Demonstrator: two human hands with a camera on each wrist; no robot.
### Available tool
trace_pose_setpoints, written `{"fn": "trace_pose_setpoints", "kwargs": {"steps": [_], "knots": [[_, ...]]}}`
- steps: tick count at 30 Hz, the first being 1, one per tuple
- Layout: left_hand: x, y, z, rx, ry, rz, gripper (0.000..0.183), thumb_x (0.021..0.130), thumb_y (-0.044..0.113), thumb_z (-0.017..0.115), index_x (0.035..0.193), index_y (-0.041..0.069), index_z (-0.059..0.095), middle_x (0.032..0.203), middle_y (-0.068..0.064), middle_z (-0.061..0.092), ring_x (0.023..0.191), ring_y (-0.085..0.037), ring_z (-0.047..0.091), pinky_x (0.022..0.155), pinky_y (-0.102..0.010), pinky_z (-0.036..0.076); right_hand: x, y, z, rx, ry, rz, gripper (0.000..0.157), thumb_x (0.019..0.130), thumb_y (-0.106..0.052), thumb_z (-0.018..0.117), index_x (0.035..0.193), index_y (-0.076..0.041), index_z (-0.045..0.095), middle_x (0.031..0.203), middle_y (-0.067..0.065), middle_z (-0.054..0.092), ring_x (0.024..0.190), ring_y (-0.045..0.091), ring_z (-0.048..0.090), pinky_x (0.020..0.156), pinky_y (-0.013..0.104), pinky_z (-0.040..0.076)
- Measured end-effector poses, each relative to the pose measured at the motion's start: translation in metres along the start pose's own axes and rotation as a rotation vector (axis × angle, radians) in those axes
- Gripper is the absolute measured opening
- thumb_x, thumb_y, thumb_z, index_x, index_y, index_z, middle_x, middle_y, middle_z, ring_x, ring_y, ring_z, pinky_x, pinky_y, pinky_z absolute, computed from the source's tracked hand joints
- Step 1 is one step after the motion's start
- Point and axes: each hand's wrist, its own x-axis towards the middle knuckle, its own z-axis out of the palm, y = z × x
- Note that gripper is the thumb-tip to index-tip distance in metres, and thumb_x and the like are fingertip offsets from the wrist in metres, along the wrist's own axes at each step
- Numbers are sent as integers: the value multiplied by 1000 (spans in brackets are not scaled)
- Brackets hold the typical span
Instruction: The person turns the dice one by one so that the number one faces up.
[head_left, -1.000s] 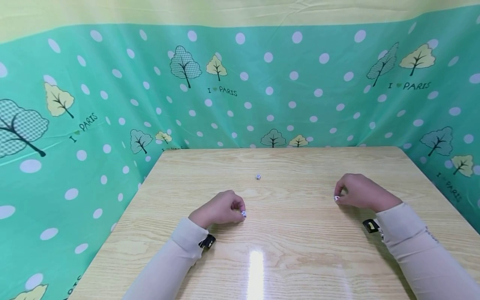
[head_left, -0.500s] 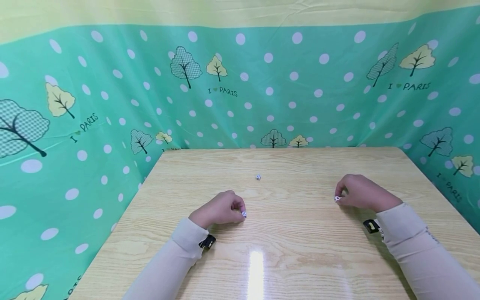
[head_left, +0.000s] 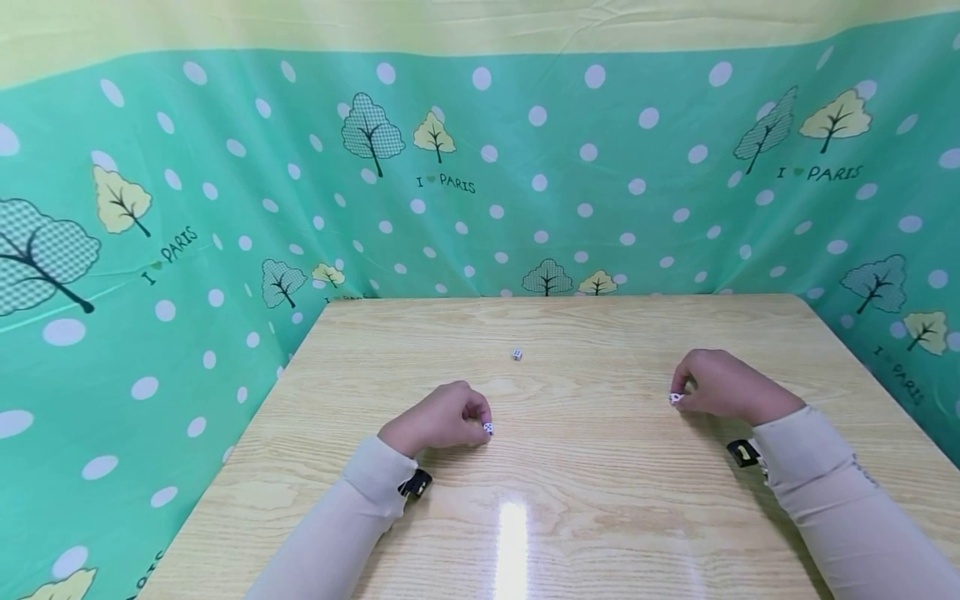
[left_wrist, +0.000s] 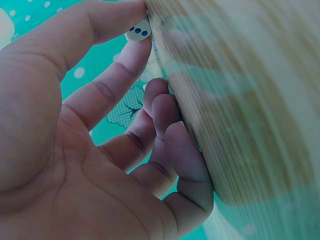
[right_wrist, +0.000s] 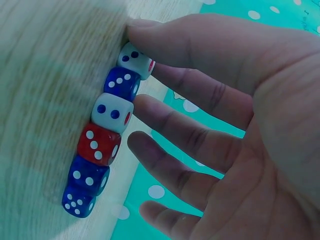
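Observation:
With thumb and index finger, my left hand (head_left: 442, 417) pinches a white die (head_left: 488, 428) low at the table; dark blue pips show on that white die (left_wrist: 139, 31) in the left wrist view. On the right, my right hand (head_left: 718, 383) holds another white die (head_left: 676, 399) between thumb and forefinger. In the right wrist view, this white die (right_wrist: 134, 60) is at one end of a touching row: a blue die (right_wrist: 122, 84), a white die (right_wrist: 112, 113), a red die (right_wrist: 99, 144) and two blue dice (right_wrist: 89, 175). My hand hides the rest of this row in the head view.
A lone white die (head_left: 517, 355) sits farther back on the wooden table (head_left: 585, 500), between the two hands. Green dotted cloth (head_left: 480, 167) hangs behind the table and along its sides. A bright light reflection lies near the front.

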Motion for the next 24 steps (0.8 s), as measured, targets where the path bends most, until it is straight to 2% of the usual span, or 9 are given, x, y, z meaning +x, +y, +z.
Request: {"fn": "trace_pose_setpoints", "kwargs": {"steps": [13,17,20,24], "knots": [[0,1,-1,-1,-2,-5,13,86,15,80,78,20,71,78,2,58,85,-16,49,73,-33,41,1,1,1,24,-7,24,9,85,-15,83,81,-16,75,85,-1,65,74,17,51,67,34,43],[1,0,-1,-10,-2,-3,13,85,14,80,78,19,71,74,3,58,80,-14,49,71,-31,41,1,0,1,27,-13,29,8,85,-15,83,81,-16,75,85,0,65,75,18,52,67,34,44],[1,0,0,-19,-4,-4,13,85,13,80,78,19,71,69,4,59,73,-12,49,68,-29,41,2,-1,1,28,-21,25,8,84,-15,83,85,-15,76,88,0,68,79,19,54,70,35,45],[2,-1,0,-19,-6,-11,12,85,13,81,78,18,71,69,5,59,73,-12,49,67,-28,42,5,-6,2,15,-15,-19,17,80,-16,85,95,-11,77,97,2,72,86,21,57,78,39,48]]}}
